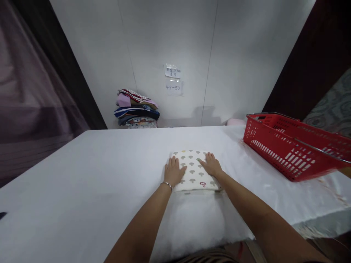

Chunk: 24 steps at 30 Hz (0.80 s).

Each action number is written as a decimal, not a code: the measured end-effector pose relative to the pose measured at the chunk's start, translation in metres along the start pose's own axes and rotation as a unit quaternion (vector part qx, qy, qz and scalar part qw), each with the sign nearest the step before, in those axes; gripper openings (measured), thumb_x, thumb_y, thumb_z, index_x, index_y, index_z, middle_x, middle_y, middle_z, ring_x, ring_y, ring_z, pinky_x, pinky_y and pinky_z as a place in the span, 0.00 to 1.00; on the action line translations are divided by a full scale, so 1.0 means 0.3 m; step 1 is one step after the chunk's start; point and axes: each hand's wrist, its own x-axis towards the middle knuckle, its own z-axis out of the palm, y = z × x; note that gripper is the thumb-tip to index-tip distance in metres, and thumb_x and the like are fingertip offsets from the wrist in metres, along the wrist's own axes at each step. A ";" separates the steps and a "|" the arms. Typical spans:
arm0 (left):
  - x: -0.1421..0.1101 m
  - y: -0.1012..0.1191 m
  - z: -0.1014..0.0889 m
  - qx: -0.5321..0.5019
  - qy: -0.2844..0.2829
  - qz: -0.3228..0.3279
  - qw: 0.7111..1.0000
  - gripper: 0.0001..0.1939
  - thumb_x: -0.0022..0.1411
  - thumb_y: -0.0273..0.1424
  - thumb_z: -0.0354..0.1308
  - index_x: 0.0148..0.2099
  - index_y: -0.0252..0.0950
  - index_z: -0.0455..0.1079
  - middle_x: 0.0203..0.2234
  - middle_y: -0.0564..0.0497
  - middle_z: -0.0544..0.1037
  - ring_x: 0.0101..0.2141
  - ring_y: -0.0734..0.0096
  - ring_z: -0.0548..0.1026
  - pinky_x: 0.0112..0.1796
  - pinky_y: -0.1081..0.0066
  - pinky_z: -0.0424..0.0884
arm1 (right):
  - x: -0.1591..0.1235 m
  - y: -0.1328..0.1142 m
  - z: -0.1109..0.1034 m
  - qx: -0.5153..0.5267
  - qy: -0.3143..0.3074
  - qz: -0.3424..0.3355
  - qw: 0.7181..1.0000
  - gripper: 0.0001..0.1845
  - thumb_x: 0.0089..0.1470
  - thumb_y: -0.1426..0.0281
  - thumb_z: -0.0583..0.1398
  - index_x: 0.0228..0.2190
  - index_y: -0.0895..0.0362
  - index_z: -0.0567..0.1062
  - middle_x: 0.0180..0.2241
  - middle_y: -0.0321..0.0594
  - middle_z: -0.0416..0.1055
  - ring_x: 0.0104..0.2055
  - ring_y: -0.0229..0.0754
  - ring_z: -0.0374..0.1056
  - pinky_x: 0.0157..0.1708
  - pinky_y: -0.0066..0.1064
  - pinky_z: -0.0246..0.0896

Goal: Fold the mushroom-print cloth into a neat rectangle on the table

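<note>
A white folded cloth (192, 171) printed with grey mushroom shapes lies flat near the front of the table. It looks like a folded garment or blanket, but its exact kind does not show. On its left edge rests my left hand (174, 171), fingers stretched out and palm down, with a bracelet on the wrist. My right hand (212, 165) lies flat along the right edge, fingers extended over the print. Both hands press on top of the cloth, and neither grips it.
A red plastic basket (285, 148) with metal handles stands at the right of the white-covered table (109, 171). Beyond the far edge is a stack of folded clothes (137, 109). Paper signs (174, 87) hang on the wall, and a curtain (35, 91) hangs at left.
</note>
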 end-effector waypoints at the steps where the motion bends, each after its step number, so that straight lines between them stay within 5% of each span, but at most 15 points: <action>1: -0.001 -0.005 0.013 -0.002 0.001 -0.002 1.000 0.34 0.62 0.49 0.40 0.64 0.34 0.50 0.65 0.42 0.47 0.64 0.54 0.44 0.59 0.52 0.45 | 0.004 -0.002 -0.004 -0.004 -0.004 -0.001 1.000 0.40 0.58 0.47 0.43 0.62 0.60 0.50 0.66 0.50 0.39 0.67 0.52 0.33 0.60 0.50 0.37; 7: -0.010 -0.016 0.038 -0.006 -0.001 -0.011 1.000 0.36 0.62 0.50 0.39 0.65 0.33 0.48 0.66 0.42 0.45 0.64 0.54 0.42 0.60 0.51 0.44 | 0.047 -0.034 -0.025 -0.058 0.043 -0.036 0.997 0.39 0.59 0.49 0.44 0.62 0.63 0.52 0.65 0.52 0.41 0.67 0.50 0.32 0.61 0.48 0.27; 14: -0.017 -0.008 0.028 -0.012 -0.015 -0.014 1.000 0.36 0.62 0.50 0.38 0.65 0.35 0.48 0.66 0.44 0.44 0.64 0.55 0.41 0.60 0.51 0.43 | 0.056 -0.011 0.017 -0.030 0.012 -0.033 0.999 0.38 0.59 0.50 0.44 0.61 0.63 0.51 0.65 0.52 0.40 0.67 0.51 0.33 0.61 0.49 0.31; 18: -0.007 -0.006 0.018 -0.014 -0.018 -0.011 1.000 0.36 0.62 0.50 0.38 0.65 0.34 0.47 0.66 0.44 0.44 0.64 0.55 0.41 0.60 0.50 0.43 | 0.056 -0.023 -0.024 -0.019 -0.005 -0.025 1.000 0.36 0.59 0.51 0.45 0.60 0.61 0.54 0.65 0.50 0.41 0.67 0.51 0.33 0.60 0.49 0.33; 24: -0.008 -0.013 -0.022 -0.060 -0.075 -0.023 0.995 0.36 0.62 0.52 0.36 0.65 0.36 0.47 0.66 0.44 0.41 0.65 0.55 0.40 0.59 0.48 0.43 | -0.067 -0.024 -0.088 -0.017 -0.001 -0.071 0.997 0.32 0.61 0.53 0.44 0.60 0.58 0.54 0.65 0.49 0.43 0.67 0.49 0.35 0.61 0.47 0.33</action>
